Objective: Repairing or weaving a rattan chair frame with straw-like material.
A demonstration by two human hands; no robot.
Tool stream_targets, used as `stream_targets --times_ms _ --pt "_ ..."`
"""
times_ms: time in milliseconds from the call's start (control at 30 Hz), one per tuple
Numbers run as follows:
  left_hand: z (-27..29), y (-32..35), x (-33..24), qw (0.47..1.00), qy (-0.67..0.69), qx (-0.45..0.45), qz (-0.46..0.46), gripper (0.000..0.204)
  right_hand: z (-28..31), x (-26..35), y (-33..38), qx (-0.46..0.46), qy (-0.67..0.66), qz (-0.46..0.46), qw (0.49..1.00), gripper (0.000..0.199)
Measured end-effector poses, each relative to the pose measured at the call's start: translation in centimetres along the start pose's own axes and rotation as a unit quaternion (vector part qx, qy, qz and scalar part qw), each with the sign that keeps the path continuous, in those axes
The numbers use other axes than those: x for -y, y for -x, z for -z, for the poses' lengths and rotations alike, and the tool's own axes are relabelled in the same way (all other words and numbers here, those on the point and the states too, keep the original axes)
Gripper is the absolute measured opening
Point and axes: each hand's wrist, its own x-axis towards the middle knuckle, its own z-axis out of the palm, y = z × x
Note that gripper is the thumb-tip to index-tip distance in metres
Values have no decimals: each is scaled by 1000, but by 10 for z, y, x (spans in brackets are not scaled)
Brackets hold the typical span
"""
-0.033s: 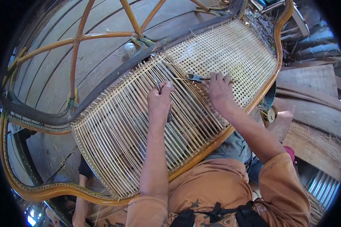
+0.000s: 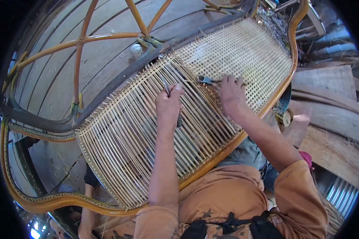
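My left hand (image 2: 168,102) is closed around a slim pointed metal tool, like a knife or an awl. Its narrow blade (image 2: 165,85) sticks up past my thumb, and a dark handle end shows below my fist. Over the woven part of a rattan seat panel, my right hand (image 2: 232,95) grips a pair of pliers (image 2: 206,80), whose jaws point left toward the border of the weave. Pale cane strands (image 2: 123,139) run in parallel beneath my left hand. Beside them, to the right, lies the finished-looking cane mesh (image 2: 243,51).
A curved varnished rattan frame (image 2: 60,200) surrounds the panel. Rattan poles (image 2: 80,59) rise beyond it at upper left. Another person's arm (image 2: 87,211) shows at lower left. Wooden boards (image 2: 327,107) lie at right, and a white round object (image 2: 136,51) sits past the dark rail.
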Motion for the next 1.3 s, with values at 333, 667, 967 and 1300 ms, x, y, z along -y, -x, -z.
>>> stream_targets --times_ms 333,667,967,1300 --pt "-10 8 -13 995 79 32 -42 23 22 38 -4 29 59 -103 993 41" --pt "5 11 -20 992 116 24 -51 24 76 42 -29 232 180 56 954 22" --pt "10 9 -25 992 119 5 -46 24 112 61 -86 253 332 227 880 18" --pt "1 5 -24 993 105 -6 -52 25 116 59 -79 221 308 165 911 18"
